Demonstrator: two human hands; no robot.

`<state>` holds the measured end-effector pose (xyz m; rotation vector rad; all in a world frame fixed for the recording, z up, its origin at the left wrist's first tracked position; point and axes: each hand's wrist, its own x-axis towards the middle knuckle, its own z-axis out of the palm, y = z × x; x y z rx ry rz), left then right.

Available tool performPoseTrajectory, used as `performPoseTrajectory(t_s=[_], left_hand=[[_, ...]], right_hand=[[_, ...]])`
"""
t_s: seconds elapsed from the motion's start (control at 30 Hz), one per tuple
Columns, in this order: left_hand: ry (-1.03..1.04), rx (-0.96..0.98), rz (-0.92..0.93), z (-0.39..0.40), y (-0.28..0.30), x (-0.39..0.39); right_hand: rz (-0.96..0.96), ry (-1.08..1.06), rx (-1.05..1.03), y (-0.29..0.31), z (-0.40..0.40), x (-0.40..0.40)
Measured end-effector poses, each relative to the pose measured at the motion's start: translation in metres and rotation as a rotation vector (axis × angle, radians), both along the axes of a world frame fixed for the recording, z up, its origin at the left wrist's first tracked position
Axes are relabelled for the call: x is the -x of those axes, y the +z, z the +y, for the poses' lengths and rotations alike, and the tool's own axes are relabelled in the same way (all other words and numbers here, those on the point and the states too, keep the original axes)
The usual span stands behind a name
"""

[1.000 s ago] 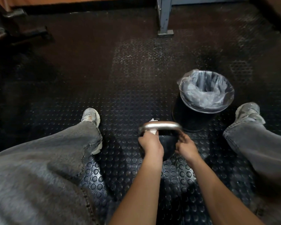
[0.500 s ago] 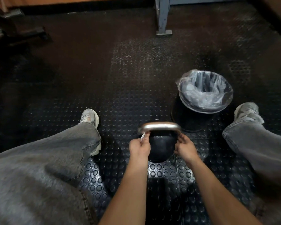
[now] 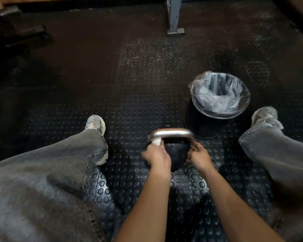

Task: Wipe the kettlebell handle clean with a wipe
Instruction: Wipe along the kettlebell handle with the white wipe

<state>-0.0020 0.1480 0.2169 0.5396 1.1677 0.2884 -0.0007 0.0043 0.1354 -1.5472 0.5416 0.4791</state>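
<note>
Left hand point(image 3: 156, 154) pinching wipe point(image 3: 156, 142) on kettlebell point(image 3: 175, 152) handle, right hand point(image 3: 198, 156) seemingly gripping handle, bag-lined bin point(image 3: 199, 126) nearby.

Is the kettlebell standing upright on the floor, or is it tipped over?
Upright. The kettlebell sits with its round body on the floor and its metal handle on top. The right hand grips one side of the handle.

Black kettlebell point(image 3: 175, 154) w/ shiny silver handle point(image 3: 171, 133). White wipe point(image 3: 156, 142). Black rubber floor point(image 3: 129, 105), raised round-stud pattern, whitish scuffs mid-area. Black bin point(image 3: 199, 126) w/ clear, bluish-grey liner point(image 3: 217, 95). Faded grey jeans point(image 3: 42, 180); grey-white sneakers point(image 3: 94, 122). Grey-blue metal post point(image 3: 174, 14) at top.
</note>
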Motion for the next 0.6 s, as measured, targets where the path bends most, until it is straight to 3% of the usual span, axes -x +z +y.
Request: performPoseTrajectory(t_s=[0.1,0.17,0.2,0.23,0.3,0.33,0.4,0.5,0.6], left_hand=[[-0.281,-0.088,0.186,0.019,-0.013,0.015],[-0.354,-0.041,0.161,0.017,-0.019,0.018],[-0.306,-0.083,0.184,0.018,-0.019,0.018],[-0.251,0.031,0.141,0.016,-0.012,0.008],[-0.099,0.030,0.035,0.001,-0.002,-0.003],[-0.110,-0.032,0.020,-0.009,0.004,-0.003],[-0.346,-0.345,0.053,-0.029,0.010,0.014],[-0.568,-0.535,0.058,-0.039,-0.006,0.037],[-0.386,-0.455,0.013,-0.024,-0.004,0.023]], right_hand=[[0.011,-0.010,-0.005,-0.004,0.000,0.000],[0.015,-0.015,0.004,-0.005,0.000,0.000],[0.014,-0.014,0.005,-0.005,0.000,0.000],[0.013,-0.018,0.004,-0.006,0.000,-0.001],[0.014,-0.023,0.008,-0.009,0.001,-0.001],[0.016,-0.025,0.010,-0.011,0.001,-0.001],[0.015,-0.029,0.009,-0.016,0.001,-0.001],[0.014,-0.028,0.012,-0.020,-0.001,-0.001],[0.026,-0.028,0.004,-0.018,-0.002,-0.001]])
